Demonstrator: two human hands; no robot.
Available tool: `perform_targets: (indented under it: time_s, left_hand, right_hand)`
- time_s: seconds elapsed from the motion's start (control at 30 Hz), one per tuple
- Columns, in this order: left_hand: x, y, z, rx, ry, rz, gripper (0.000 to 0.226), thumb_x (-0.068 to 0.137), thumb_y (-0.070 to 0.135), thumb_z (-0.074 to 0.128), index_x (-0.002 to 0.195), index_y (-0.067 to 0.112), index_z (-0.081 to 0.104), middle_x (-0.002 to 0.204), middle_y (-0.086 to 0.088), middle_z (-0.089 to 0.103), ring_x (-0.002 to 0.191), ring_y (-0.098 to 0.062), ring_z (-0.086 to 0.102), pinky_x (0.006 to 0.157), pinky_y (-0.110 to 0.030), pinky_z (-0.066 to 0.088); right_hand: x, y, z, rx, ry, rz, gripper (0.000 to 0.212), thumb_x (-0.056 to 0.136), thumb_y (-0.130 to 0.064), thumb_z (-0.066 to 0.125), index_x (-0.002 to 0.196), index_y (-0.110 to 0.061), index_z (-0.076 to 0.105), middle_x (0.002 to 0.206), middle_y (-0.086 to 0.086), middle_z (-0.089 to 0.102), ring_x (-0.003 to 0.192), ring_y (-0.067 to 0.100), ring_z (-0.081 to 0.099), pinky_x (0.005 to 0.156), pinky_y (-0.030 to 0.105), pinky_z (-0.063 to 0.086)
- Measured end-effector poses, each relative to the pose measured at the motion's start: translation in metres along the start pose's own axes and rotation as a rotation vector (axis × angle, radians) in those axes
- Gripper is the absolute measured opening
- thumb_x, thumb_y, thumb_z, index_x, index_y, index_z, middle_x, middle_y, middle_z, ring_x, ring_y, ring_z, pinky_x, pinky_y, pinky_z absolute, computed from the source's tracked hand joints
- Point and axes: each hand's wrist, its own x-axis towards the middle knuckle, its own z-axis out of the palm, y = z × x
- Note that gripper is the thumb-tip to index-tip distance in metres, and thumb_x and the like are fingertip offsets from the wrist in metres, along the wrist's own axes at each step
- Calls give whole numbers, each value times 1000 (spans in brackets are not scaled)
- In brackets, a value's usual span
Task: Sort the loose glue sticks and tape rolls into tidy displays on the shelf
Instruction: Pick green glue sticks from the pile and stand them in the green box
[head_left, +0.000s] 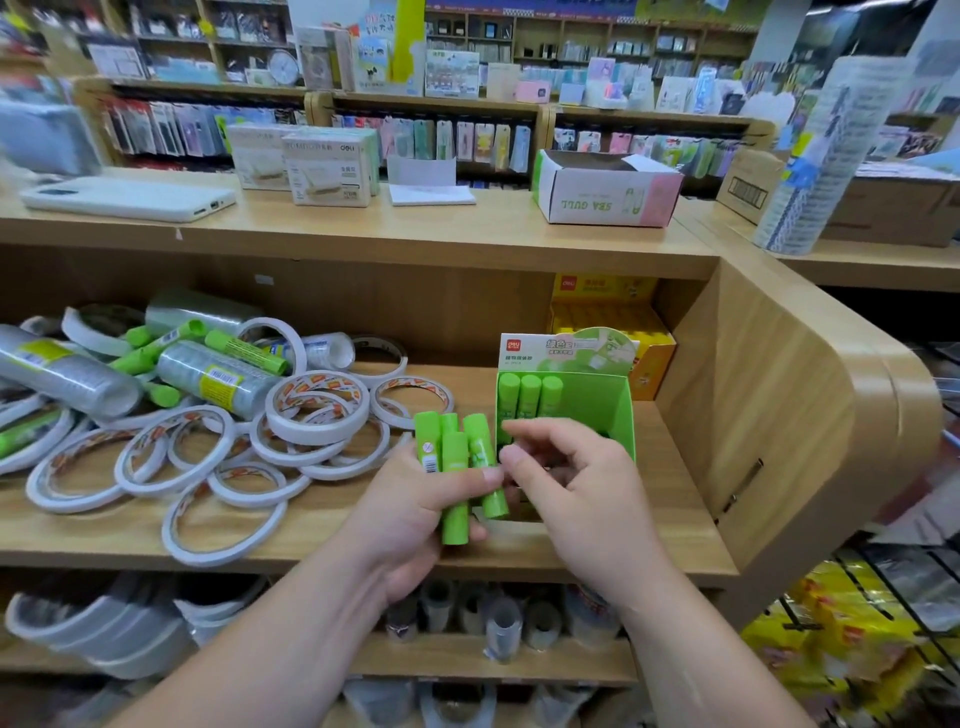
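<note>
Gripping a bundle of short green plastic glue sticks (456, 470), my left hand (415, 512) reaches in from the lower left over the front edge of the wooden shelf board (119, 540). Its fingers are wrapped behind the bundle and its thumb is pressed across the front. The sticks stand roughly upright and fan out a little, long axes running away from me. One shows a small barcode label too fine to read.

My right hand (576, 483) comes in from the lower right with loosely curled fingers, grasping nothing I can see. Its thumb tip sits just beside the rightmost stick, and I cannot tell whether it touches.

Just behind my right hand, near the board's right end, stands a green cardboard display box (615, 421). Its header card bears a red "deli" logo and Chinese print. Three green glue sticks (530, 397) stand upright along its back wall. Behind it, in the back right corner, is a yellow cardboard box (602, 317), also marked "deli".

Toward the left end lies a heap of white double-sided tape rolls (311, 410). More loose green glue sticks (244, 353) lie flat among clear wrapped tape sleeves (208, 374).

On the shelf top beyond rest an open white carton (608, 200) printed "SEA GULL" upside down, and pale boxes (332, 166) marked "deli".
</note>
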Motion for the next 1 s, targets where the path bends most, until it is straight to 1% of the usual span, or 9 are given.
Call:
perform_targets:
  time_s: [0.03, 0.1, 0.2, 0.3, 0.4, 0.5, 0.67, 0.83, 1.0]
  left_hand:
    - [-1, -1, 2, 42, -14, 15, 41, 67, 4, 78, 107, 4, 69, 89, -16, 71, 68, -20, 69, 40, -23, 45]
    - [-3, -2, 5, 124, -20, 29, 43, 64, 4, 80, 106, 2, 68, 83, -18, 67, 61, -23, 63, 39, -22, 43]
    - [-7, -2, 13, 227, -25, 36, 42, 62, 2, 85, 98, 7, 66, 72, -14, 66, 56, -23, 62, 41, -23, 42]
    - [-6, 3, 22, 243, -13, 67, 40, 68, 5, 88, 101, 9, 65, 73, -10, 68, 59, -20, 63, 43, -24, 43]
    - [2, 4, 23, 143, 116, 94, 36, 76, 11, 81, 107, 12, 63, 82, -8, 72, 64, -18, 66, 42, -25, 42]
    - [6, -1, 16, 4, 210, 80, 25, 88, 9, 71, 110, 15, 62, 83, -10, 71, 62, -17, 64, 41, -25, 42]
    - [7, -5, 7, -83, 200, 56, 17, 91, 15, 67, 107, 18, 62, 81, -10, 68, 62, -17, 61, 42, -25, 44]
    - [4, -6, 6, -35, 177, 76, 23, 91, 10, 68, 112, 14, 61, 83, -12, 68, 64, -18, 62, 45, -28, 46]
    - [4, -7, 5, -29, 194, 85, 23, 91, 9, 68, 114, 13, 62, 85, -14, 69, 65, -19, 62, 46, -29, 46]
  right_hand:
    - [-1, -2, 1, 82, -7, 61, 21, 90, -11, 73, 106, -25, 74, 87, 2, 71, 77, 20, 69, 66, 32, 61]
    - [2, -5, -4, 140, 11, 98, 21, 89, -9, 74, 105, -21, 75, 85, 6, 73, 73, 13, 68, 64, 27, 59]
    - [8, -5, -17, 90, 4, 93, 12, 83, -11, 80, 94, -16, 78, 82, 3, 76, 76, 12, 71, 69, 28, 60]
    - [12, -6, -26, 76, 24, 103, 8, 82, -13, 82, 87, -16, 77, 77, 4, 75, 71, 15, 70, 66, 32, 59]
    - [22, -11, -44, 69, 133, 70, 8, 83, -12, 80, 86, -17, 75, 78, 3, 75, 74, 17, 72, 63, 30, 59]
    - [38, -13, -65, -173, 246, -29, 9, 84, -16, 80, 84, -22, 74, 77, -6, 73, 71, 5, 69, 65, 19, 55]
    - [57, -9, -71, -456, 230, -104, 9, 85, -19, 80, 82, -24, 73, 74, -16, 67, 67, -4, 61, 61, 7, 43]
    - [62, 2, -58, -565, 157, -114, 4, 86, -19, 79, 85, -21, 76, 81, -13, 69, 79, 2, 63, 75, 23, 53]
    - [62, 7, -53, -604, 147, -159, 3, 85, -17, 80, 87, -18, 78, 81, -11, 67, 82, 8, 63, 78, 26, 53]
